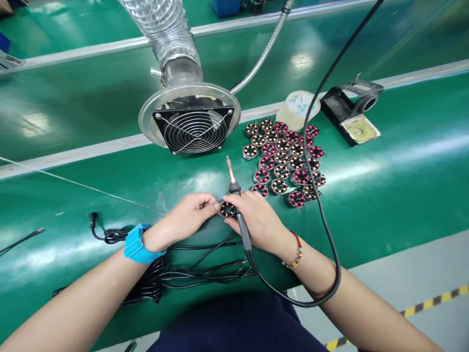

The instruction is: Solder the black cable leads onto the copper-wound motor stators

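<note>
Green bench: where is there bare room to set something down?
The widest bare patch of bench lies right of the wound cores and below the soldering-iron stand. A smaller one lies between fan and left hand. It is crowded among the cores and along the near side, where black cables lie.

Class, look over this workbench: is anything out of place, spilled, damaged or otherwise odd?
Nothing looks spilled or damaged. One oddity: the cord of the soldering iron in the right hand loops across the right forearm, where it might snag.
</note>
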Action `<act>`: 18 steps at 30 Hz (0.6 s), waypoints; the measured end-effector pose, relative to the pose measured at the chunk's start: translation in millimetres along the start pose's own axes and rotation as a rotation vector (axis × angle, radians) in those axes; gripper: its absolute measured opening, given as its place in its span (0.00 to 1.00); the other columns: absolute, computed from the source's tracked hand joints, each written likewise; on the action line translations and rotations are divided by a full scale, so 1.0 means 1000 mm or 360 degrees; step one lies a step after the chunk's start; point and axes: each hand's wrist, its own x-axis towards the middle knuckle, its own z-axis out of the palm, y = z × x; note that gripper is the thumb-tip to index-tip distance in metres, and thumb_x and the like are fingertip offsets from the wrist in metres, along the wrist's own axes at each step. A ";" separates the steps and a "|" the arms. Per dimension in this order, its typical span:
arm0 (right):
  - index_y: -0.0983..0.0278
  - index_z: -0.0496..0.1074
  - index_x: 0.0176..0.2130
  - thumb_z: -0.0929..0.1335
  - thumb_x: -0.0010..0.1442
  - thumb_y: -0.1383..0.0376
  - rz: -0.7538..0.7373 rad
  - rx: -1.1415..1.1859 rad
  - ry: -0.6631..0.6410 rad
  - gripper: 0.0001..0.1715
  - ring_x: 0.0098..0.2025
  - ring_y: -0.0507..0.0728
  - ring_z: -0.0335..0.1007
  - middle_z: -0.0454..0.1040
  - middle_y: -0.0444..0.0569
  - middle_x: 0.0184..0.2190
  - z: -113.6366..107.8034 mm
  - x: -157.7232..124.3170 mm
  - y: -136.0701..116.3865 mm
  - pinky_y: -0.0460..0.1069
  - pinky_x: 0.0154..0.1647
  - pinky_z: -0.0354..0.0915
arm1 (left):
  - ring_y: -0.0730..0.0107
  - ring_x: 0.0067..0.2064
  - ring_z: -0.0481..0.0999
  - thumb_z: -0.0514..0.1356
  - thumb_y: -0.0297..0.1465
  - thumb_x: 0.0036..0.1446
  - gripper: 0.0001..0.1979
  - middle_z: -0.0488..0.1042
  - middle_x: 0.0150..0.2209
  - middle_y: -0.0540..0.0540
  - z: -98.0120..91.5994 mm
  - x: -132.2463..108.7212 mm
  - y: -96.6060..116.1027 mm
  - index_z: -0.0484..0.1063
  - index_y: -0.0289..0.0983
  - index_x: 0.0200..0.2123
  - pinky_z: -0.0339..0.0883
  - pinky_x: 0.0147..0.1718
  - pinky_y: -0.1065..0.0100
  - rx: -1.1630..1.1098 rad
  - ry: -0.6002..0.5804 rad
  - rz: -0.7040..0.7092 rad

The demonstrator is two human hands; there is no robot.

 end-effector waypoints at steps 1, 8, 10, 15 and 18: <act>0.67 0.61 0.53 0.61 0.66 0.64 -0.0003 0.0006 0.0004 0.16 0.36 0.59 0.64 0.72 0.52 0.35 0.000 0.000 0.000 0.53 0.37 0.61 | 0.76 0.25 0.55 0.54 0.43 0.54 0.16 0.60 0.23 0.55 -0.001 0.001 0.000 0.65 0.36 0.25 0.51 0.26 0.72 -0.0065 0.0019 -0.0028; 0.68 0.63 0.52 0.61 0.67 0.61 0.0018 -0.0042 0.0084 0.18 0.36 0.60 0.65 0.72 0.54 0.36 0.000 -0.001 0.001 0.54 0.38 0.62 | 0.75 0.25 0.56 0.53 0.49 0.55 0.21 0.59 0.22 0.54 0.006 -0.002 0.005 0.64 0.36 0.25 0.50 0.25 0.71 -0.0046 0.0080 -0.0018; 0.69 0.64 0.51 0.61 0.66 0.62 0.0016 -0.0055 0.0095 0.17 0.35 0.60 0.64 0.72 0.54 0.35 0.000 -0.001 0.001 0.54 0.37 0.61 | 0.75 0.26 0.57 0.56 0.48 0.53 0.20 0.59 0.22 0.54 0.008 -0.004 0.005 0.62 0.37 0.23 0.50 0.24 0.71 0.0073 0.0056 -0.0004; 0.69 0.64 0.53 0.61 0.66 0.61 0.0054 -0.0033 0.0092 0.19 0.37 0.61 0.64 0.72 0.54 0.37 0.000 -0.002 0.002 0.55 0.39 0.61 | 0.72 0.29 0.62 0.55 0.42 0.55 0.15 0.66 0.26 0.51 0.003 -0.004 -0.001 0.69 0.36 0.28 0.56 0.28 0.71 -0.0005 -0.0067 0.0001; 0.68 0.62 0.54 0.62 0.66 0.60 0.0062 0.0026 0.0085 0.19 0.38 0.61 0.65 0.73 0.55 0.39 -0.001 -0.002 0.002 0.55 0.41 0.61 | 0.70 0.33 0.65 0.55 0.40 0.56 0.13 0.71 0.30 0.49 -0.003 -0.001 -0.005 0.72 0.35 0.32 0.59 0.31 0.71 -0.0013 -0.0124 0.0066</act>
